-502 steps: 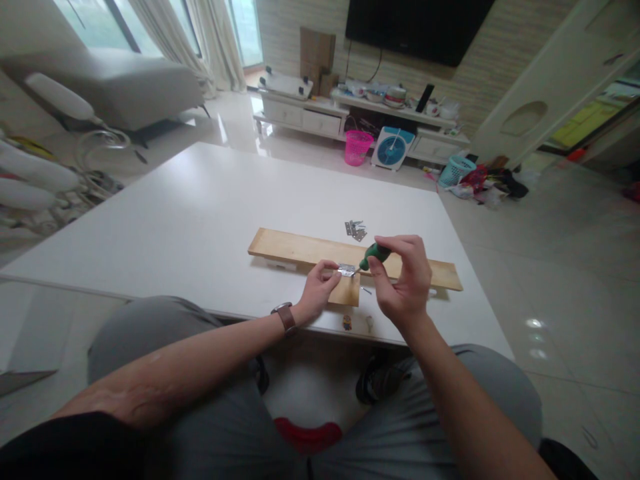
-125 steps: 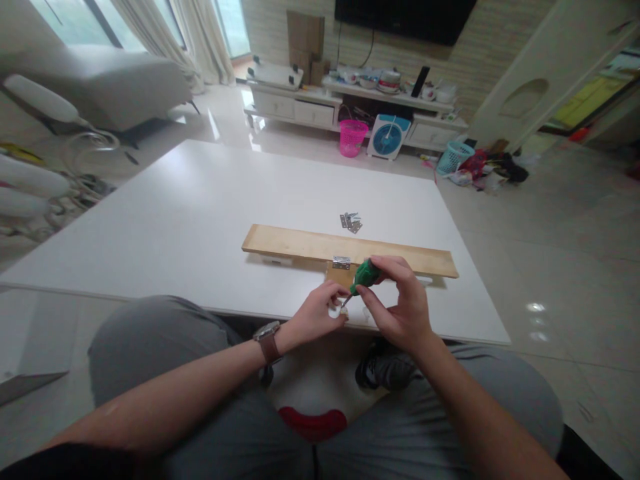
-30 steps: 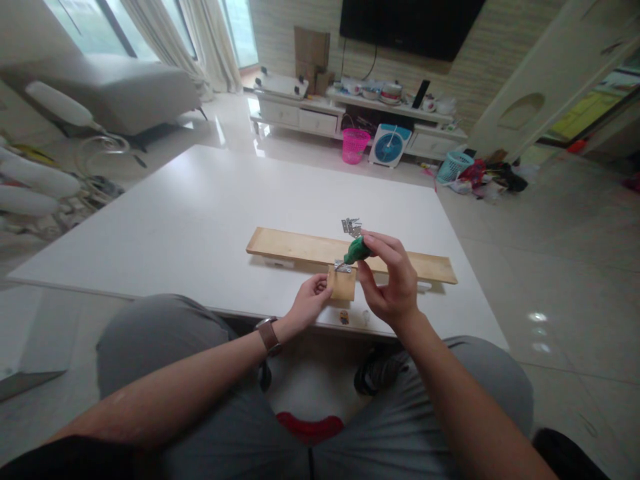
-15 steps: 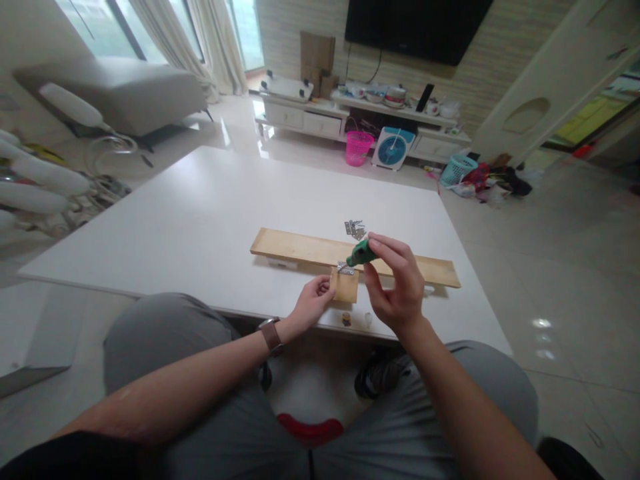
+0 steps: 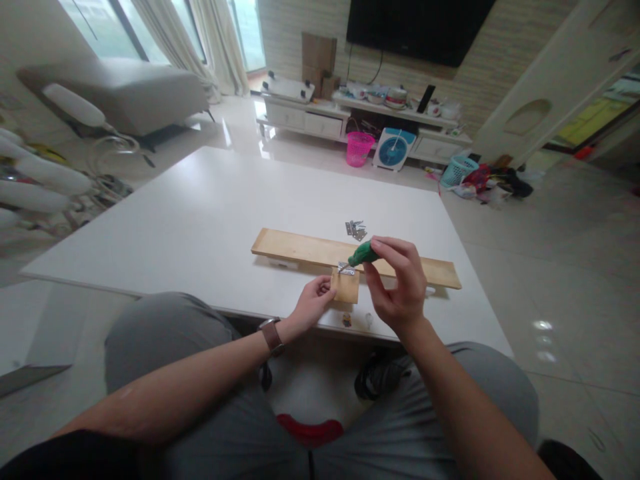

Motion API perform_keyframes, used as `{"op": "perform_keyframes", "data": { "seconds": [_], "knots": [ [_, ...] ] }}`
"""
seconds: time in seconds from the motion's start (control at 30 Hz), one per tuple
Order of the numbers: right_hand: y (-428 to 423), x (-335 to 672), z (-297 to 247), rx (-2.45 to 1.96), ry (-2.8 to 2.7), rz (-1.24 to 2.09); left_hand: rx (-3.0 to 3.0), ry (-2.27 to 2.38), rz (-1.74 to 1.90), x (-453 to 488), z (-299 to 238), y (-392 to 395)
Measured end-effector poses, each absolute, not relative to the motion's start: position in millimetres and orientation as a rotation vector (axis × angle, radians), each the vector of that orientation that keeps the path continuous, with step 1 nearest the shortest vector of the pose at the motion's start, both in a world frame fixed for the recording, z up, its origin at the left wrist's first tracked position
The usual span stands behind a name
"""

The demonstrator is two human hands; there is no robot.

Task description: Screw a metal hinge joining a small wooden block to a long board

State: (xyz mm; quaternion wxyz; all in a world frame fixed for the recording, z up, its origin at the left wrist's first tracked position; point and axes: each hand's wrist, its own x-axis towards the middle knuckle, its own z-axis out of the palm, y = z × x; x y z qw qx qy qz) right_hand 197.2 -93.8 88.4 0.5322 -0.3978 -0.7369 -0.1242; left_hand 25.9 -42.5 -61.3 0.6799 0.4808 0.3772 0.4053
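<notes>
My left hand (image 5: pixel 318 295) grips the left edge of a small square wooden board (image 5: pixel 346 289). A silver metal hinge (image 5: pixel 346 269) lies where this board meets a long wooden plank (image 5: pixel 300 247). My right hand (image 5: pixel 400 283) has its fingers closed on the green handle of a screwdriver (image 5: pixel 363 253). The shaft slants down to the left, its tip at the hinge; any screw under it is too small to make out. Behind the plank lies a small pile of metal hinges (image 5: pixel 356 230). The plank is raised a little above the table on white supports.
The white table (image 5: pixel 200 220) spreads out under the work, its front edge close to my knees. Near that edge lie a small yellow and dark item (image 5: pixel 347 320) and a small clear item (image 5: pixel 369 320). A pink basket (image 5: pixel 359 149) stands on the floor beyond.
The screwdriver's handle has turned slightly within my right fingers. My left hand, the board and the plank stay in place.
</notes>
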Motion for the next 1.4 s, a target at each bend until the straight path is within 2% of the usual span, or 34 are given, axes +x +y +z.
{"op": "perform_keyframes", "data": {
  "seconds": [0.13,0.33,0.53,0.77,1.0,1.23,1.4],
  "knots": [
    [-93.9,197.6,89.4,-0.997,-1.72,-0.35,1.07,0.862,0.9,25.6,-58.5,-42.8],
    [-94.6,195.0,88.8,-0.937,-1.735,-0.211,1.062,0.856,0.902,25.1,-57.2,-43.4],
    [-94.6,196.9,87.6,-0.969,-1.729,-0.34,1.068,0.842,0.909,25.3,-56.9,-43.2],
    [-94.8,195.8,85.0,-0.933,-1.731,-0.162,1.039,0.851,0.9,26.7,-57.3,-43.2],
    [-94.1,197.6,87.3,-0.985,-1.738,-0.326,1.052,0.868,0.903,26.8,-57.7,-43.7],
    [-96.1,195.1,87.5,-0.964,-1.737,-0.23,1.058,0.862,0.921,26.8,-57.9,-43.8],
    [-95.4,195.8,88.0,-0.963,-1.728,-0.314,1.059,0.859,0.915,27.3,-57.1,-43.5]
  ]
}}
